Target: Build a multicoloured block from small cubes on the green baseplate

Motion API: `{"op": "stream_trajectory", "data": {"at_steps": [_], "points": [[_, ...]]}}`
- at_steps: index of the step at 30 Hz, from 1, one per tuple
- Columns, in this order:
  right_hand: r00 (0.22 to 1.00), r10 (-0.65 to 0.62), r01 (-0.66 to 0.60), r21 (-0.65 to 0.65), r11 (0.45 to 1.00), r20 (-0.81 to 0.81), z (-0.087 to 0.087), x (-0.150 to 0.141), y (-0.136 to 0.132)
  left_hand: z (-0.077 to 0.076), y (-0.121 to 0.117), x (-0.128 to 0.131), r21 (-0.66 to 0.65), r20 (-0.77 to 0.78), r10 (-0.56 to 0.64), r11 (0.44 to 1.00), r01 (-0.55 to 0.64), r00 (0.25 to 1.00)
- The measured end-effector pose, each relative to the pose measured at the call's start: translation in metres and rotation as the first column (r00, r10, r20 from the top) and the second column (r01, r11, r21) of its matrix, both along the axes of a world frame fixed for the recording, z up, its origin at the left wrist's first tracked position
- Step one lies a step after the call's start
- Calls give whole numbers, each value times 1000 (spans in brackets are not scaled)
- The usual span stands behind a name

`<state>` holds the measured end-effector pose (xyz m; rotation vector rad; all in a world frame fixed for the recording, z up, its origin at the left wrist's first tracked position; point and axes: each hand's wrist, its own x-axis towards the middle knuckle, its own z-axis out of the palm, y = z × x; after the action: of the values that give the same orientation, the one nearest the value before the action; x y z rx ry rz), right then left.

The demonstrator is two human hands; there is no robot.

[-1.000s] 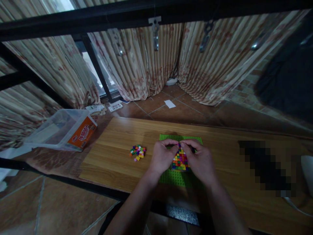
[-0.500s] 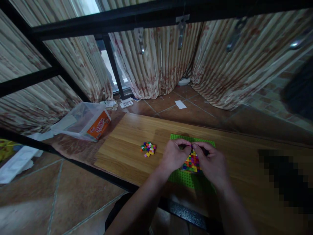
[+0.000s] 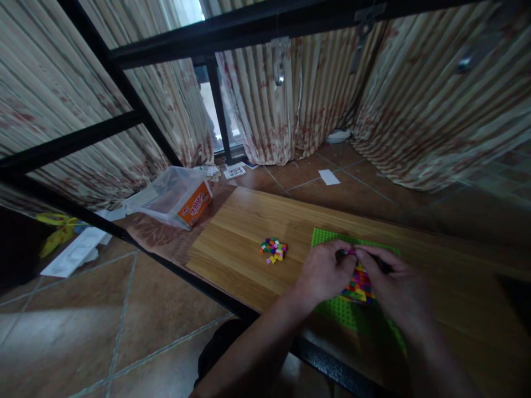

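A green studded baseplate [image 3: 338,314] lies on the wooden board, with a patch of many-coloured toy bricks [image 3: 360,286] on its middle. Over the far side of that patch my two hands meet. A small purple-pink brick [image 3: 350,251] shows between the fingertips. My left hand [image 3: 326,272] is closed in a pinch on it from the left. From the right, the thumb and forefinger of my right hand [image 3: 398,282] close on the same spot. The hands hide part of the bricks and plate. To the left sits a loose pile of small coloured bricks [image 3: 274,250].
A clear plastic box [image 3: 166,193] with an orange label stands past the board's [image 3: 232,232] left end. Black metal bars [image 3: 249,34] cross in front of striped curtains [image 3: 269,110]. White paper [image 3: 329,177] lies on the tiled floor behind the board.
The view has swung left, so everything appears further right. Both hands stay pinched together over the bricks; the purple-pink brick shows more clearly now. The loose pile looks the same.
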<state>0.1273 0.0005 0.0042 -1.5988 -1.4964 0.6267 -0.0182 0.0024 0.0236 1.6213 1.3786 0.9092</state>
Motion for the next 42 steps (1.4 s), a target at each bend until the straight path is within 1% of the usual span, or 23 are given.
{"op": "stream_trajectory", "data": {"at_steps": [2,4,7,9,11,12,14,16,18,22,25,30,34,37,40,42], "points": [[999,31,-31,9,999,-9,-1,0,0,2,-1,-4,15,-24,24,1000,-24,999],[999,41,-41,-3,999,-2,0,0,-1,3,1,-14,51,-53,72,996,-69,996],[999,35,-34,-31,999,20,1,0,-1,3,7,-44,100,-149,189,979,-175,971],[999,32,-31,-40,999,35,2,0,-1,3,13,-68,92,-289,309,951,-295,906],[998,29,-27,-41,999,47,2,0,-1,2,16,-90,107,-453,366,927,-359,813],[998,27,-25,-43,999,52,2,0,-1,2,17,-98,102,-519,378,918,-384,767],[998,20,-17,-52,998,61,2,0,-1,3,16,-107,94,-622,349,922,-376,701],[997,14,-10,-62,998,69,2,0,0,4,14,-109,73,-687,297,936,-343,663],[997,17,-12,-61,998,80,1,0,0,4,12,-107,55,-720,256,947,-316,645],[994,24,-18,-56,998,109,1,2,1,5,11,-104,34,-730,238,949,-314,641],[993,25,-19,-52,998,118,1,2,1,3,11,-104,20,-716,231,950,-311,659],[993,28,-27,-14,1000,111,1,1,1,-1,12,-103,54,-706,224,963,-263,672],[993,14,-8,-48,999,118,1,0,1,1,14,-105,40,-705,220,961,-272,674],[993,12,-6,-56,998,114,2,-1,1,5,13,-115,9,-663,225,956,-293,714],[995,21,-16,-46,999,96,2,-1,1,10,9,-126,-14,-602,205,964,-267,772],[996,22,-18,-48,999,91,2,-1,1,12,5,-132,-39,-587,179,968,-249,789]]}}
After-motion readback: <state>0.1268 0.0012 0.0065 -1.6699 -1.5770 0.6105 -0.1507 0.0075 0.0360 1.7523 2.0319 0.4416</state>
